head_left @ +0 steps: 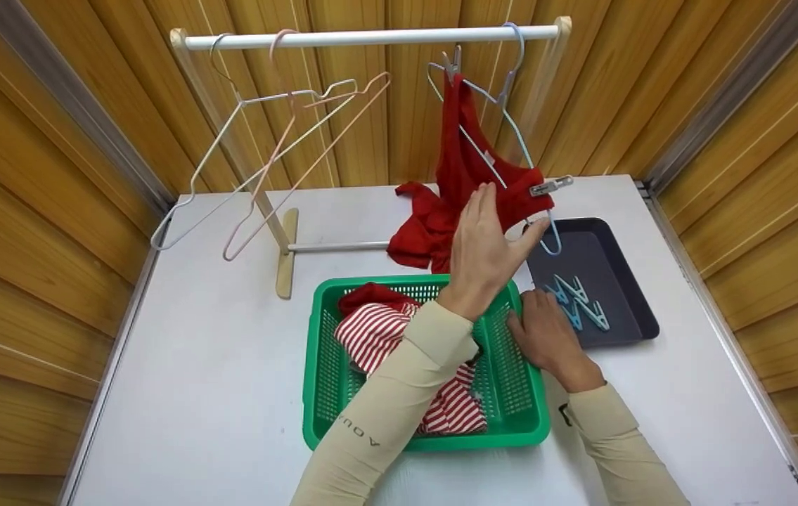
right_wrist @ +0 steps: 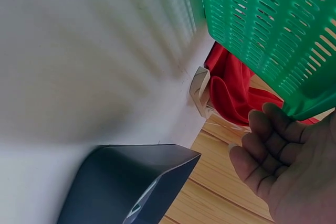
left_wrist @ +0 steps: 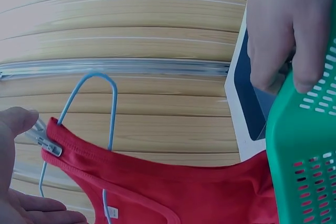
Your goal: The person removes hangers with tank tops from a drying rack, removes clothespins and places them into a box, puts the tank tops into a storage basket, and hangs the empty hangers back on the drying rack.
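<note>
Right now, your left hand is by the sleeveless red cloth garment, fingers long and straight, thumb spread wide, gripping nothing; whether the thumb meets the nearer grey clothespin, you can't tell. And your right hand has the rim of the green perforated plastic basket, thumb inside, fingers outside, curled closely over the edge.

Up goes the eye: your garment hangs on the pale-blue wire hanger from the white rail, another grey clothespin at its far strap, lower folds seemingly bunched on the white bench behind the basket.

It should handle light and soft, stretchy perhaps, more likely to sag than slip; nothing fragile. Your best hold looks like the strap, just beside the clip, wire pinched along with cloth.

Look at it: plain bright red, scooped neckline, stitched edging, small white label inside, body creased and slack.
</note>
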Demonstrator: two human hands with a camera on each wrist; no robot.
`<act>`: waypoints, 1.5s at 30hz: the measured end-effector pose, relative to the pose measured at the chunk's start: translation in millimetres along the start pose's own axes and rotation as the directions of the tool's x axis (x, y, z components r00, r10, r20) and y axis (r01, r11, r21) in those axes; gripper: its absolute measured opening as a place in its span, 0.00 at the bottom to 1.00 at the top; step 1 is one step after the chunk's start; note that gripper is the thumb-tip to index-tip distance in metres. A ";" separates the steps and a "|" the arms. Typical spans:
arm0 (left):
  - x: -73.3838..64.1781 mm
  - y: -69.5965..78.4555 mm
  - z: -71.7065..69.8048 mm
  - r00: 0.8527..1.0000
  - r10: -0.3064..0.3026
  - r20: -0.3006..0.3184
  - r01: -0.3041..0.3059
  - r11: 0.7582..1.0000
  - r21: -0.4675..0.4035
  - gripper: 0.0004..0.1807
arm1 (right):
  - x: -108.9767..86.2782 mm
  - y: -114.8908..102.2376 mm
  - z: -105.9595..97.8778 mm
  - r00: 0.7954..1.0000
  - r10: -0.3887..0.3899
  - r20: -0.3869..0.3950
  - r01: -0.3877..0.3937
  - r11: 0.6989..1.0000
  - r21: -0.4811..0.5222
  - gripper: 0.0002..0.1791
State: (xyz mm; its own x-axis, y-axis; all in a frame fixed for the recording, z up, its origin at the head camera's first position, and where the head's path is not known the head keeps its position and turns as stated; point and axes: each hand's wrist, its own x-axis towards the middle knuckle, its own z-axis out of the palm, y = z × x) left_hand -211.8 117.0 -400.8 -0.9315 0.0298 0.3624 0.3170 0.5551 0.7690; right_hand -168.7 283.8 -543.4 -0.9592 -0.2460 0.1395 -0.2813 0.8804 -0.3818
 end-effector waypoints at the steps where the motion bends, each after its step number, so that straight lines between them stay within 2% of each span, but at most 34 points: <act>1: 0.0 0.8 1.6 1.000 -0.001 0.007 0.001 1.000 0.003 0.49 | 0.1 0.1 0.0 1.000 -0.003 0.001 0.003 1.000 0.001 0.12; 12: 2.3 6.0 12.7 1.000 0.010 0.010 -0.011 0.999 0.033 0.52 | -0.6 1.1 -1.4 1.000 -0.026 -0.014 0.026 1.000 0.009 0.14; 20: 3.2 9.0 17.6 0.999 0.019 0.041 -0.024 0.993 0.112 0.54 | -0.3 0.5 0.2 1.000 0.009 0.005 -0.009 0.999 0.031 0.17; 26: 6.0 12.9 15.7 0.999 0.035 0.036 -0.039 0.989 0.145 0.54 | -0.5 1.0 1.4 1.000 0.005 0.001 -0.005 0.999 0.034 0.16; 35: 10.5 17.0 22.2 0.998 0.012 0.064 -0.027 0.970 0.240 0.55 | -1.2 1.7 1.1 1.000 -0.004 -0.002 0.004 0.999 0.043 0.15; 37: 10.1 16.0 21.9 0.998 0.007 0.068 -0.023 0.971 0.240 0.54 | -0.9 1.8 1.6 1.000 -0.005 -0.011 0.006 0.998 0.055 0.15; 41: 6.7 13.6 17.4 0.998 0.006 0.070 -0.019 0.982 0.186 0.51 | 0.0 2.6 2.2 1.000 0.003 -0.029 0.000 0.996 0.088 0.12; 45: 1.2 11.7 10.5 0.998 0.009 0.061 -0.018 0.989 0.148 0.49 | 1.0 3.0 1.9 1.000 0.015 -0.016 -0.013 0.995 0.097 0.09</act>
State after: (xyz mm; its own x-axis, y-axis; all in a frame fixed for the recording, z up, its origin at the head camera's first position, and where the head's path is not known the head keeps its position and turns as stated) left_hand -211.1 132.3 -397.0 -0.9378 0.0854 0.3364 0.3036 0.6715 0.6760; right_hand -170.5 285.4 -546.2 -0.9626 -0.2265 0.1488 -0.2703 0.8399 -0.4706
